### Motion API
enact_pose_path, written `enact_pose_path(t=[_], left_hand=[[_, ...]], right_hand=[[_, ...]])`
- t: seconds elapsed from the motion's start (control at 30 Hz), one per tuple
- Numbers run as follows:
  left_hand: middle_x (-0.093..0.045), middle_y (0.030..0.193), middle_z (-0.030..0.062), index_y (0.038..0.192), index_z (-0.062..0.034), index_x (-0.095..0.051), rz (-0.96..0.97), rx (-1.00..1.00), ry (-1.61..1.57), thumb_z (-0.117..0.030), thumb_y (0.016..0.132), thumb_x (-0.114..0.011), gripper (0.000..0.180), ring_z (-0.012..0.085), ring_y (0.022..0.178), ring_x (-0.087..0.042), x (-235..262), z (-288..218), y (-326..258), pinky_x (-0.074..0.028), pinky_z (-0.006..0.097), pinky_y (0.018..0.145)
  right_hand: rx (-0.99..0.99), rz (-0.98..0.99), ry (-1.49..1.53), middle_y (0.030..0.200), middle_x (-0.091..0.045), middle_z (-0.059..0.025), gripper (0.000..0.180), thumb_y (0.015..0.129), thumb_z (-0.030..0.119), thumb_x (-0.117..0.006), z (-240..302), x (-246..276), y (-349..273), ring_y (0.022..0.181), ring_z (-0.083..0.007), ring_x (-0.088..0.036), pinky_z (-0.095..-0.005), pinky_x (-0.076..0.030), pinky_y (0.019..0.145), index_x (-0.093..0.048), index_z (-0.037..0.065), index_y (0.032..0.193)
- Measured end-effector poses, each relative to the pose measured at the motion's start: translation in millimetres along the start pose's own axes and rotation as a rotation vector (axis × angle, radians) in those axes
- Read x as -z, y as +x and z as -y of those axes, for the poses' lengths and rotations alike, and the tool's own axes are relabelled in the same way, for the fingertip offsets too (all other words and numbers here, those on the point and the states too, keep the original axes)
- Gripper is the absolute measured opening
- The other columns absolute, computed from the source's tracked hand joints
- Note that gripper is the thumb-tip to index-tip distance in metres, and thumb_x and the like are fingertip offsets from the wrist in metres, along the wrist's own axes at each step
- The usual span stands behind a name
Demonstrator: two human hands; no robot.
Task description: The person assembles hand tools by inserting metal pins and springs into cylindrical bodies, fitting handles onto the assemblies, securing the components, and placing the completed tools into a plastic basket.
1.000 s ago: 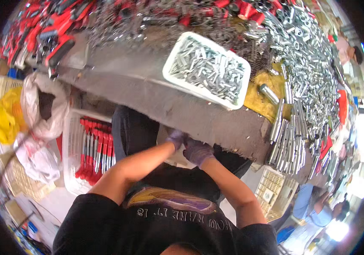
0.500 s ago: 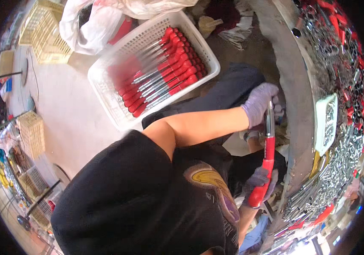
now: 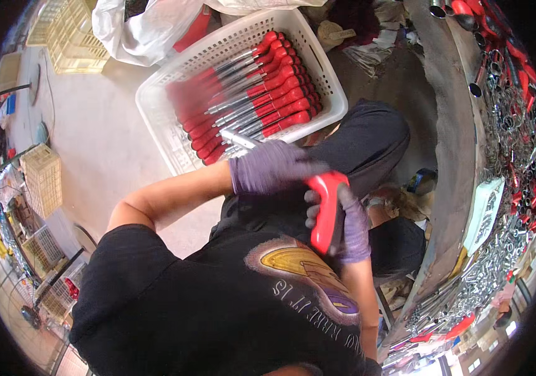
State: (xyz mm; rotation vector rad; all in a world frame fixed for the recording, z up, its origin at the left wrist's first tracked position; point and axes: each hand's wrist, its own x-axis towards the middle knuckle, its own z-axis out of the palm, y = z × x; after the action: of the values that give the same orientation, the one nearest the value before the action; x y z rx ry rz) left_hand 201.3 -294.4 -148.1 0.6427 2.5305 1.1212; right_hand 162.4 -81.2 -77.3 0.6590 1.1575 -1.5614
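My left hand [image 3: 274, 166], in a purple-grey glove, is closed round a tool whose silver metal shaft [image 3: 240, 140] sticks out toward the basket. Near the fingertips of that hand lies a curved red handle with a dark side [image 3: 325, 210]. My right hand [image 3: 350, 229], gloved alike, is wrapped round this handle. Whether shaft and handle are one piece is hidden by my left hand. Beyond them stands a white perforated plastic basket [image 3: 337, 103], holding rows of similar red-handled tools [image 3: 280, 94] with silver shafts.
At right runs a grey bench edge [image 3: 446, 125], with heaped metal parts [image 3: 490, 250] and a small pale tray [image 3: 484, 213] beyond it. A white sack [image 3: 149, 31] leans by the basket. Cream crates [image 3: 77, 41] stand at the far left.
Both hands have come away from the bench edge. My left hand has moved left toward the basket, and the tool has swung from upright to slanting. My right hand has risen slightly leftward.
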Motion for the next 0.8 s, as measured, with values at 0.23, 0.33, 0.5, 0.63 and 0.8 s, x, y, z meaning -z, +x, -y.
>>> enact_pose_path(t=[0.23,0.33,0.5,0.63,0.8], left_hand=[[-0.060,0.109,0.0109,0.137,-0.0092,-0.040,-0.526,0.549,-0.433,-0.026,0.085,-0.063,0.060,0.0159,0.100,-0.055,-43,253,-20,-0.044,0.032,0.088],[-0.042,0.140,0.0117,0.142,-0.0107,-0.032,-0.317,0.728,-0.344,-0.034,0.085,-0.063,0.069,0.0225,0.121,-0.045,-40,333,-22,-0.030,0.033,0.106],[-0.050,0.125,0.0234,0.124,-0.0070,-0.046,-0.157,1.068,0.079,-0.028,0.082,-0.052,0.047,0.0373,0.114,-0.051,-64,360,26,-0.040,0.043,0.098],[-0.051,0.125,0.0244,0.127,-0.0058,-0.039,0.006,0.907,-0.084,-0.025,0.083,-0.050,0.050,0.0380,0.113,-0.053,-52,340,77,-0.042,0.044,0.095],[-0.046,0.130,0.0253,0.140,-0.0083,-0.024,0.117,0.851,0.246,-0.028,0.085,-0.050,0.064,0.0380,0.120,-0.047,-56,347,44,-0.040,0.044,0.098]], right_hand=[[0.382,-0.148,-0.183,0.090,-0.065,-0.0177,0.038,0.092,0.024,-0.054,30,31,1,0.069,-0.0203,-0.064,-0.0298,-0.054,0.060,-0.049,0.001,0.122],[0.464,-0.256,-0.232,0.087,-0.065,-0.0154,0.035,0.091,0.022,-0.055,21,46,-1,0.068,-0.0191,-0.063,-0.0285,-0.053,0.061,-0.052,0.000,0.118],[0.436,-0.278,-0.548,0.093,-0.064,-0.0130,0.035,0.089,0.022,-0.057,6,53,-1,0.076,-0.0182,-0.063,-0.0300,-0.051,0.071,-0.054,0.000,0.117],[0.380,-0.306,-0.373,0.095,-0.064,-0.0132,0.038,0.089,0.023,-0.059,5,54,0,0.080,-0.0189,-0.063,-0.0307,-0.050,0.075,-0.053,0.001,0.120],[0.373,-0.270,-0.371,0.096,-0.064,-0.0136,0.037,0.090,0.020,-0.059,21,49,5,0.081,-0.0191,-0.063,-0.0315,-0.050,0.076,-0.051,0.001,0.121]])
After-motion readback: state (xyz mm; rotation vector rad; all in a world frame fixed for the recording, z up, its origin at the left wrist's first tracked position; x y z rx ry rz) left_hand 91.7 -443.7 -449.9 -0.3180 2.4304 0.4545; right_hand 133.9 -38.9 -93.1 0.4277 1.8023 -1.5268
